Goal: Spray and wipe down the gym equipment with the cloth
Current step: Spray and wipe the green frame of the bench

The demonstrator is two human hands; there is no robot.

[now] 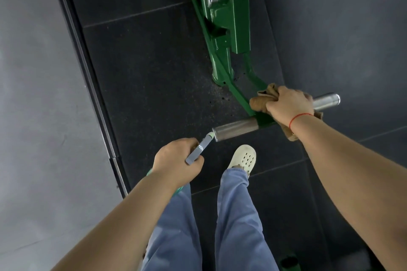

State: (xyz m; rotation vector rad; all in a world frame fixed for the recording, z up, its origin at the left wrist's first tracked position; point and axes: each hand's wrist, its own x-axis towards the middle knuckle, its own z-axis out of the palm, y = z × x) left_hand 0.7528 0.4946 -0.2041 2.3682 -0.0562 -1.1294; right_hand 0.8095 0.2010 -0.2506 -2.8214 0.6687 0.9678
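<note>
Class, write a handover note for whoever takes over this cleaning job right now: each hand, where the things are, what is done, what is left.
Left hand: grips the spray bottle, nozzle aimed at the near end of the steel bar.
Right hand: holds the brown cloth on the bar where it meets the green frame.
Done: droplets on the floor by the frame's foot suggest spraying has begun; the cloth is at the joint.
Left: probably both bar ends and the upper frame; which parts are already wiped cannot be told.
</note>
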